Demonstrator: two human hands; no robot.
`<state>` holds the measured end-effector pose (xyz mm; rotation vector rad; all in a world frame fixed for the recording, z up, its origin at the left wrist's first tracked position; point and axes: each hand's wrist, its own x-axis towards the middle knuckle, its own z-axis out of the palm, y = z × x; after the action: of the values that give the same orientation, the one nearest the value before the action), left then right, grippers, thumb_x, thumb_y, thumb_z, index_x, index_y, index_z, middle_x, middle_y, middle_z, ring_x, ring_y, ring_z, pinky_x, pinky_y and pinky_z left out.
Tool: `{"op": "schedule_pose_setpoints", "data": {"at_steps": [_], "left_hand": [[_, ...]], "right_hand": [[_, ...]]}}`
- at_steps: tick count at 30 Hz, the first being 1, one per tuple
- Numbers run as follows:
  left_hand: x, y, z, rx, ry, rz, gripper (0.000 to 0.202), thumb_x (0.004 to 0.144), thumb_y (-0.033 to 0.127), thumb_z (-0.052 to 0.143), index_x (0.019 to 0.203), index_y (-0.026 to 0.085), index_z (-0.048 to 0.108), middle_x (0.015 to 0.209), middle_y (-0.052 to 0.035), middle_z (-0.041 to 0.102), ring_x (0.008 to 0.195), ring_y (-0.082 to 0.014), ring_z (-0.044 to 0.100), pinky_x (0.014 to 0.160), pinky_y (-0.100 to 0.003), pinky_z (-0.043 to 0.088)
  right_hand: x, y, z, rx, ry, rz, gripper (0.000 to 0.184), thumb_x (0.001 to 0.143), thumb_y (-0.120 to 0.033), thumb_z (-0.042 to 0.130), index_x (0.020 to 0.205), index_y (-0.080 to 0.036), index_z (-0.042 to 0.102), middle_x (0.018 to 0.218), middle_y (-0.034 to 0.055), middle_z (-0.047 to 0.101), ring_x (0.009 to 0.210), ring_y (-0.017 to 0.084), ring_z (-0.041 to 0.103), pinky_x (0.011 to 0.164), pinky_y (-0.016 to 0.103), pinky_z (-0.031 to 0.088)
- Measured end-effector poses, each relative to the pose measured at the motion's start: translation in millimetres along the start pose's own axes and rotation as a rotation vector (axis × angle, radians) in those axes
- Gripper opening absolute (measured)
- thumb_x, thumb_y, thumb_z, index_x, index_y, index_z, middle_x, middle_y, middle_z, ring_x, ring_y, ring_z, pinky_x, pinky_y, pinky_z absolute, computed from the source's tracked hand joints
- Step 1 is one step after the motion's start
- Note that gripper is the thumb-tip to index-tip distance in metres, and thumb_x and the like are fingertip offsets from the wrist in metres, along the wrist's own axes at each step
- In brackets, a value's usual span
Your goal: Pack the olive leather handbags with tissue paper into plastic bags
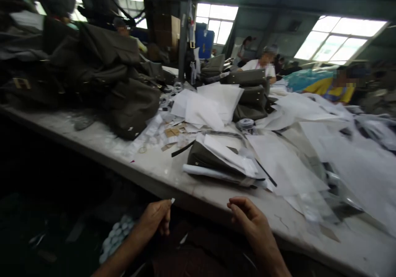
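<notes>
My left hand (pixel 156 216) is in front of the table edge, its thumb and finger pinched on a small white piece (pixel 173 201), too blurred to name more exactly. To its right, my right hand (pixel 249 219) is loosely curled, thumb and fingers slightly apart, with nothing visible between them. Beyond both hands a dark olive bag (pixel 202 157) lies on its side on the table. White paper sheets (pixel 230 155) rest on the bag, and a white roll or folded edge runs along its near side. Neither hand touches the bag.
Dark bags (pixel 136 103) are heaped on the left of the pale table (pixel 154 171). Loose white sheets (pixel 287 161) cover its right side. Small paper scraps and a tape roll (pixel 246 124) lie mid-table. Several people work beyond. Pale round objects (pixel 116 236) are below at left.
</notes>
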<state>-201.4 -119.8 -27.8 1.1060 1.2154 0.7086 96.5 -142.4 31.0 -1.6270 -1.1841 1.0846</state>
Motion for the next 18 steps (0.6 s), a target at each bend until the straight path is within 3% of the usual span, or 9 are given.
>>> {"op": "schedule_pose_setpoints", "data": {"at_steps": [3,6,8,12,18], "left_hand": [[-20,-22,-33.7,-0.128,0.261,-0.011,0.060,0.071,0.075,0.058,0.079,0.016,0.065,0.075,-0.0080,0.071,0.068,-0.0208,0.068,0.059,-0.028,0.050],[-19,-33,-53.5,-0.169,0.394,-0.006,0.054,0.067,0.065,0.066,0.089,0.015,0.069,0.088,-0.0116,0.074,0.079,-0.0233,0.070,0.068,-0.031,0.053],[-9,-39,-61.6,-0.168,0.448,-0.006,0.050,0.065,0.059,0.069,0.086,0.014,0.070,0.083,-0.0111,0.074,0.075,-0.0231,0.070,0.065,-0.031,0.052],[12,-44,-68.0,-0.114,0.538,0.043,0.034,0.062,0.049,0.071,0.067,0.015,0.066,0.063,-0.0038,0.066,0.060,-0.0176,0.062,0.058,-0.027,0.045],[16,-53,-72.6,0.005,0.633,0.084,0.030,0.062,0.037,0.078,0.058,0.017,0.056,0.055,0.0059,0.052,0.057,-0.0113,0.051,0.056,-0.022,0.036]], "right_hand": [[9,-5,21,-0.140,-0.161,-0.056,0.039,0.081,-0.054,0.063,0.100,-0.021,0.069,0.089,0.0044,0.073,0.071,0.019,0.066,0.070,0.029,0.054],[19,-10,37,-0.285,-0.308,-0.107,0.040,0.080,-0.054,0.063,0.103,-0.022,0.071,0.096,0.0051,0.075,0.079,0.022,0.069,0.073,0.028,0.055],[21,-14,47,-0.356,-0.357,-0.163,0.037,0.080,-0.052,0.063,0.101,-0.024,0.072,0.097,0.0043,0.076,0.085,0.023,0.071,0.075,0.026,0.056],[17,-21,64,-0.383,-0.313,-0.276,0.030,0.080,-0.049,0.063,0.093,-0.024,0.073,0.093,0.0026,0.076,0.087,0.022,0.071,0.081,0.024,0.055],[16,-23,91,-0.465,-0.397,-0.351,0.025,0.077,-0.041,0.065,0.092,-0.024,0.074,0.093,0.0048,0.077,0.086,0.023,0.073,0.076,0.026,0.057]]}}
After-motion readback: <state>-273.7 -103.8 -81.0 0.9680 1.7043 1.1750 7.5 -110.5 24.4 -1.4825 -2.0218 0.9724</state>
